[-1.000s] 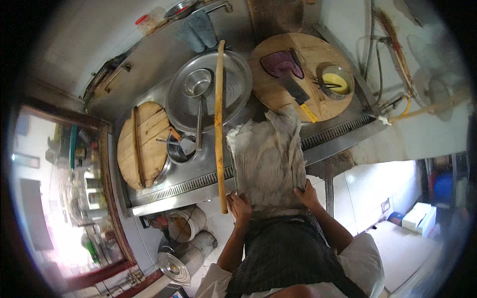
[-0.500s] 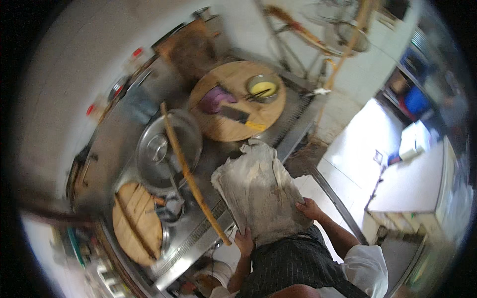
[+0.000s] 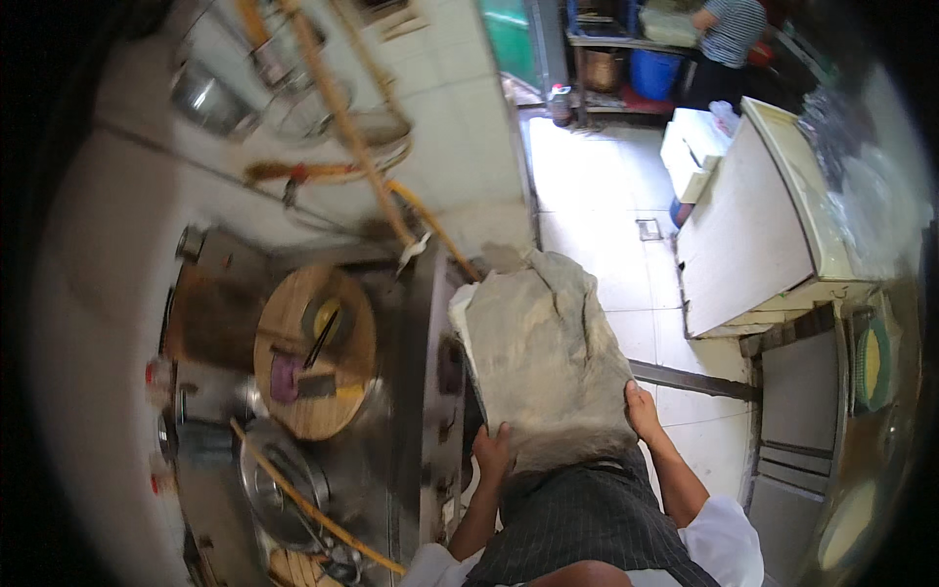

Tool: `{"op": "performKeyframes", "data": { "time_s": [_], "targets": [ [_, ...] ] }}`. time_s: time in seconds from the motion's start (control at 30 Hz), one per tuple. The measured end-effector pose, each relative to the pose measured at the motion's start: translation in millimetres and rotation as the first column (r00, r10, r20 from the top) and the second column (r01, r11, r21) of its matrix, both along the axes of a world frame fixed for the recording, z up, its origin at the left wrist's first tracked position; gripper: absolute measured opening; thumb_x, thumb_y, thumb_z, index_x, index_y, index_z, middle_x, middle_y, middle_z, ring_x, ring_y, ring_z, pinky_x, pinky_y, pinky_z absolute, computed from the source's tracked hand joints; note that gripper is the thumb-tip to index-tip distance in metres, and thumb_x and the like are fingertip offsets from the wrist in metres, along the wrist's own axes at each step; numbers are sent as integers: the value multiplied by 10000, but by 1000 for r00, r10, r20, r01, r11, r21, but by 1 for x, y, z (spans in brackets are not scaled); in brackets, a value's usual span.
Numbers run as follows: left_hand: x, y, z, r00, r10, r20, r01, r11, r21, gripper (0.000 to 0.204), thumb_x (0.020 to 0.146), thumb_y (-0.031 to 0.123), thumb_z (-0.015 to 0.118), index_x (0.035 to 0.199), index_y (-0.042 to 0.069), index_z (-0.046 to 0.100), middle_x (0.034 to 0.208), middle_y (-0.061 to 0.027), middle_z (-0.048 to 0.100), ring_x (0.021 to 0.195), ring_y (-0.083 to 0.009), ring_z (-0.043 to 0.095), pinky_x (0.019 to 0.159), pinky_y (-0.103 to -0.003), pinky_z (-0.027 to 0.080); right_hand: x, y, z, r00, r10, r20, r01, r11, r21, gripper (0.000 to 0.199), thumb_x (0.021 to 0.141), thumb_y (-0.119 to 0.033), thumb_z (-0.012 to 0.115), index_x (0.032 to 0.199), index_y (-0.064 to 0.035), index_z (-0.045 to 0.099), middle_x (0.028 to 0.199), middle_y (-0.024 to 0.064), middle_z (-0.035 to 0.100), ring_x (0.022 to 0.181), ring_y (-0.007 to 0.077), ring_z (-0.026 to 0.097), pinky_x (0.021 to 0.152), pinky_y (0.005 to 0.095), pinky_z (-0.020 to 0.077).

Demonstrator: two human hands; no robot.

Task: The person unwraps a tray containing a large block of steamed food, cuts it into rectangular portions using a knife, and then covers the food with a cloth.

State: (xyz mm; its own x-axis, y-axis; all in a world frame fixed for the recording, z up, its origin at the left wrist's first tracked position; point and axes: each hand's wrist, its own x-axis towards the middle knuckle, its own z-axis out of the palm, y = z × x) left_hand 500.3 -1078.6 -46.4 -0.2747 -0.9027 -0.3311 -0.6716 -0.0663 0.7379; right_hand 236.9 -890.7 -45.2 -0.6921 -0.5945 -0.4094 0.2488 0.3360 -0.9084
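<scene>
Between my two hands, in front of my dark striped apron, is a flat rectangular board or tray draped with a wrinkled grey-beige cloth. The cloth hides what lies beneath it. My left hand is closed on its near left edge, thumb on top. On the right edge, my right hand grips in the same way, its other fingers partly hidden. At the far end the cloth bunches up into loose folds.
To the left, a steel counter carries a round wooden board with a cleaver, a purple cloth and a bowl. A wooden stick crosses a steel pan. A white cabinet stands right; a person is far off.
My view has swung to the right, away from the counter and toward the tiled floor and white cabinet. The cloth-covered board stays held in both hands.
</scene>
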Motion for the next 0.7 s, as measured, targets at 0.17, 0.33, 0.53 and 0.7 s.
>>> {"op": "performKeyframes", "data": {
  "time_s": [0.17,0.33,0.53,0.7],
  "targets": [
    [-173,-26,-6,972,-191,-139,201,978,59,465,822,338,686,1056,-56,611,952,-239,662,909,-345,654,777,-399,499,-117,33,-10,951,-309,16,307,949,70,591,977,-466,390,969,74,630,853,96,645,795,161,581,714,333,456],
    [-312,-61,12,939,-295,-178,307,951,41,327,807,277,684,954,-12,640,856,-178,674,814,-284,662,717,-384,493,-216,18,-9,861,-409,301,459,881,-117,466,952,-427,501,1002,21,617,886,63,632,819,153,594,715,328,491],
    [-468,-162,-11,888,-410,-208,415,910,-20,309,802,281,694,906,1,616,760,-183,633,704,-242,624,656,-365,478,-346,-64,-5,811,-360,460,485,854,-187,485,916,-358,593,1195,31,514,1107,130,617,987,237,623,852,387,513],
    [-605,-237,-9,847,-474,-241,473,878,-66,344,804,315,685,948,8,630,771,-199,635,710,-275,637,662,-389,484,-469,-123,-8,725,-393,566,551,824,-133,547,885,-309,648,1263,46,475,1136,140,609,1025,253,602,897,390,487]
  ]
}}
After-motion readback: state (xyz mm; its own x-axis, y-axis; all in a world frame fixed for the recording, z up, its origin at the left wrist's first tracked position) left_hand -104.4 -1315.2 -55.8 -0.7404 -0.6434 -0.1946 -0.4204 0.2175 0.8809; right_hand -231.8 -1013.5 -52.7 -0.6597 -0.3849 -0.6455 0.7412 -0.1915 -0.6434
